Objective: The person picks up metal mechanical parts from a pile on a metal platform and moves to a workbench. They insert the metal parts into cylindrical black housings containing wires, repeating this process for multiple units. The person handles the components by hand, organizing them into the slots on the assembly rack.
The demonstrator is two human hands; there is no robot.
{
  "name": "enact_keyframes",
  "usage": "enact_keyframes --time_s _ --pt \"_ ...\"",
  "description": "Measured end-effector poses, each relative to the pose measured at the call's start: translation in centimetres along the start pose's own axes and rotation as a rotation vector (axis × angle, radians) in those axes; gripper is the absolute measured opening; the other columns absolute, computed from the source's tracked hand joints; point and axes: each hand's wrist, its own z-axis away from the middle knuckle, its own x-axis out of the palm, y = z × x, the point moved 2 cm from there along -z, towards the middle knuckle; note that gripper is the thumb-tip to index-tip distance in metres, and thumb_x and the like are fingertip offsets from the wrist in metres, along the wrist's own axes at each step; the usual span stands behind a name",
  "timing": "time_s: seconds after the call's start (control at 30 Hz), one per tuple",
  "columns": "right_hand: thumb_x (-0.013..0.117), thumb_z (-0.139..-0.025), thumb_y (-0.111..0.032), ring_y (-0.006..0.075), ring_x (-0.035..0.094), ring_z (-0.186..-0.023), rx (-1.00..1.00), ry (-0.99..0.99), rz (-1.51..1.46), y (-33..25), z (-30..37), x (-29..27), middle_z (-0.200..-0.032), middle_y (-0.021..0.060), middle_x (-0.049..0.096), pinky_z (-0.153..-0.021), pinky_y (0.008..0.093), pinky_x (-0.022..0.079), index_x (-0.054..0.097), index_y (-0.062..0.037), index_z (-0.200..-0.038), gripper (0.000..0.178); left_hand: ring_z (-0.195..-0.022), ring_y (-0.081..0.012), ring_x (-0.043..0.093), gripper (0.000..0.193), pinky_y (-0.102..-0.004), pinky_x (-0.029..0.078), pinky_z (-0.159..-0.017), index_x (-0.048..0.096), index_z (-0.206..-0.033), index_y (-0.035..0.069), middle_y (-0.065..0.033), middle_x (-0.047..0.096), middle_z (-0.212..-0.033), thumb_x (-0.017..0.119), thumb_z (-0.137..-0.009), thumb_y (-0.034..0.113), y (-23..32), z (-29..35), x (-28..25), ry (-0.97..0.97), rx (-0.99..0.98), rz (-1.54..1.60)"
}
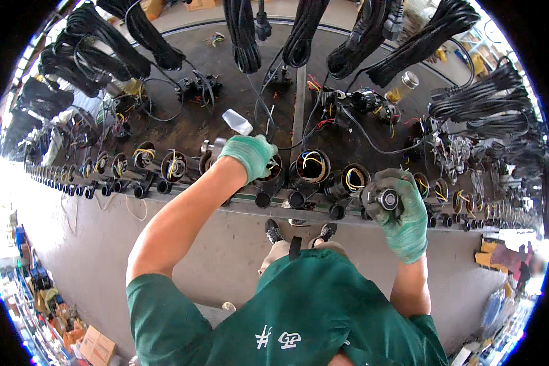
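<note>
My left hand (248,157), in a pale green glove, reaches over the row at the table's near edge. Its fingers are bent down at the mouth of a black tubular motor housing (274,179); what they pinch is hidden. Beside that wrist sits a silver round metal part (213,147). My right hand (404,210), gloved alike and darkly stained, is wrapped round a dark round motor part (373,199) with a shiny ring at its centre. Between my hands stand two open black housings, one (310,168) with yellow and blue wires inside, the other (354,179) with yellow and white wires.
More wired housings (174,166) line the table edge on both sides. Bundled black cables (241,36) hang above the dark table (183,131). A white cup-like piece (237,122), motor parts (329,104) and a clear jar (402,87) lie beyond my hands.
</note>
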Motion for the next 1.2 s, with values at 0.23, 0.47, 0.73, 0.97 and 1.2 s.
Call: enact_keyframes --time_s 0.23,0.47,0.73,0.97,1.2 --pt "0.094 -0.072 -0.024 0.0267 0.063 -0.106 -0.01 0.006 0.114 -2.2 0.4 1.7 -0.113 0.0102 0.064 -0.09 0.0385 0.054 0.07 -0.006 -0.116 0.053 -0.101 -0.0354 0.075 0.027 -0.0469 0.06 -0.087 0.078 -0.109 0.009 -0.0148 0.078 -0.109 0.073 -0.089 0.027 -0.2 -3.9 2.9 -0.137 0.149 -0.171" --pt "0.079 -0.074 0.014 0.0233 0.072 -0.102 -0.009 0.06 -0.127 -1.7 -2.4 7.1 -0.115 0.0145 0.069 -0.088 0.0326 0.059 0.065 -0.0011 -0.124 0.054 -0.103 -0.0374 0.071 0.025 -0.0482 0.057 -0.089 0.075 -0.115 0.01 -0.0134 0.074 -0.11 0.067 -0.093 0.021 -5.1 -1.5 3.0 -0.019 0.184 0.015" --pt "0.083 -0.085 -0.013 0.0384 0.069 -0.112 0.103 -0.163 0.067 2.2 -6.0 16.7 -0.119 0.0165 0.073 -0.1 0.0427 0.056 0.066 -0.0037 -0.128 0.048 -0.105 -0.0383 0.068 0.029 -0.0479 0.054 -0.093 0.075 -0.12 0.012 -0.0135 0.07 -0.111 0.068 -0.096 0.027 -7.5 -0.8 5.5 0.068 0.248 0.289" --pt "0.079 -0.087 -0.014 0.039 0.061 -0.13 0.059 -0.224 0.19 9.0 -5.3 22.1 -0.134 0.0167 0.068 -0.11 0.046 0.05 0.066 -0.0078 -0.131 0.045 -0.104 -0.0388 0.068 0.024 -0.0489 0.055 -0.091 0.074 -0.11 0.013 -0.0144 0.07 -0.109 0.067 -0.094 0.029 -7.2 -1.2 4.9 0.034 0.198 0.304" --pt "0.082 -0.082 -0.017 0.0367 0.06 -0.13 -0.064 -0.247 0.31 10.6 -4.5 24.3 -0.144 0.0094 0.064 -0.109 0.0435 0.052 0.067 -0.0102 -0.131 0.052 -0.102 -0.0385 0.069 0.025 -0.0482 0.056 -0.09 0.075 -0.109 0.01 -0.0147 0.072 -0.109 0.07 -0.091 0.027 -8.0 -1.5 6.3 0.104 0.222 0.291"
